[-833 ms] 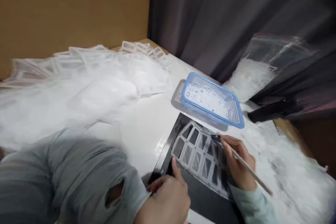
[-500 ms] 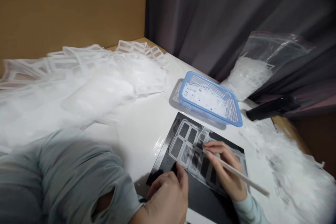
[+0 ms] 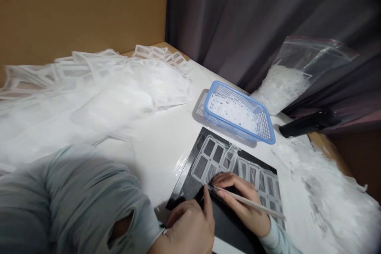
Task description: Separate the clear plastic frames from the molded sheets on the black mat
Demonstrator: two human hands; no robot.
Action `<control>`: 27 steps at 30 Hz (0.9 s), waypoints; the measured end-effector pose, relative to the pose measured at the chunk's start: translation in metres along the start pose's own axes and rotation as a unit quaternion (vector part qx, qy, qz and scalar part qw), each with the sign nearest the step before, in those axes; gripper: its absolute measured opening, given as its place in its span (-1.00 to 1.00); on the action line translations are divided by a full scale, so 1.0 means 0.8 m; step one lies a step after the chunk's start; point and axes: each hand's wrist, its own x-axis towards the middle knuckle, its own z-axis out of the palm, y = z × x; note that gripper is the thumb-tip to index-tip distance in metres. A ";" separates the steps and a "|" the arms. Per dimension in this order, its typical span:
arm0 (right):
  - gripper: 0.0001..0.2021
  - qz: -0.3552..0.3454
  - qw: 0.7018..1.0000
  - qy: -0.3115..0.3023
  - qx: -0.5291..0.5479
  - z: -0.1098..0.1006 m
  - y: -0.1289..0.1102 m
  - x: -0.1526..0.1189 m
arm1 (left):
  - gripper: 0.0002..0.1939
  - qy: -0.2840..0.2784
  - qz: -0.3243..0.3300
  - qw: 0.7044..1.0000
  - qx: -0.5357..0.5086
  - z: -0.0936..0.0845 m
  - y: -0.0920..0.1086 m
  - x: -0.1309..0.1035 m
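A clear plastic sheet of white-outlined rectangular frames (image 3: 200,166) lies on a black board (image 3: 190,196) in front of me. My left hand (image 3: 193,222) rests at the board's lower left. Its index finger is stretched out to the sheet's near edge, with the other fingers curled and nothing visible in them. In my right hand (image 3: 242,202) is a slim, pale pen-like tool (image 3: 256,205), pinched between thumb and fingers. Its working end is close to my left fingertip, at the near edge of the sheet. The exact tip is hard to make out.
Behind the board stands a blue perforated basket (image 3: 239,127) holding small white pieces. A zip bag of clear pieces (image 3: 285,83) and a black cylindrical object (image 3: 306,124) are at the back right. Plastic sheets pile up on the left (image 3: 113,91); clear scraps (image 3: 336,194) lie right.
My right hand has moved left and nearer to me with the pale tool, uncovering more frames on the right. My left index finger has straightened forward slightly.
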 end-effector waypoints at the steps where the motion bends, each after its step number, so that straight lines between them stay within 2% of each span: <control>1: -0.88 -0.003 1.000 -0.003 0.001 0.000 -0.001 0.000 | -0.51 -0.012 0.020 1.000 0.009 0.004 0.004 0.001; 4: -0.87 -0.014 1.000 -0.007 0.000 0.001 -0.002 0.003 | -0.56 -0.036 0.071 0.997 0.017 0.010 0.009 0.002; 8: -0.85 -0.030 0.999 -0.010 -0.024 0.002 -0.003 0.005 | -0.61 -0.027 0.076 0.997 -0.003 0.007 0.006 0.001; 11: -0.87 -0.060 0.994 -0.015 -0.087 0.002 -0.003 0.004 | -0.56 -0.053 0.076 0.996 -0.019 0.005 0.004 0.006; 15: -0.92 -0.123 0.973 -0.009 -0.197 0.003 -0.003 0.003 | -0.58 -0.074 0.099 0.992 -0.023 0.007 0.006 0.012; 20: -0.85 -0.194 0.932 -0.016 -0.305 0.009 -0.009 0.004 | -0.56 -0.085 0.110 0.990 -0.038 0.007 0.005 0.015; 24: -0.80 -0.188 0.931 -0.007 -0.314 0.010 -0.010 0.006 | -0.55 -0.127 0.110 0.985 -0.043 0.000 0.001 0.015; 27: -0.80 -0.166 0.935 0.047 -0.312 -0.001 -0.003 0.007 | -0.54 -0.151 0.110 0.981 -0.057 -0.004 -0.002 0.016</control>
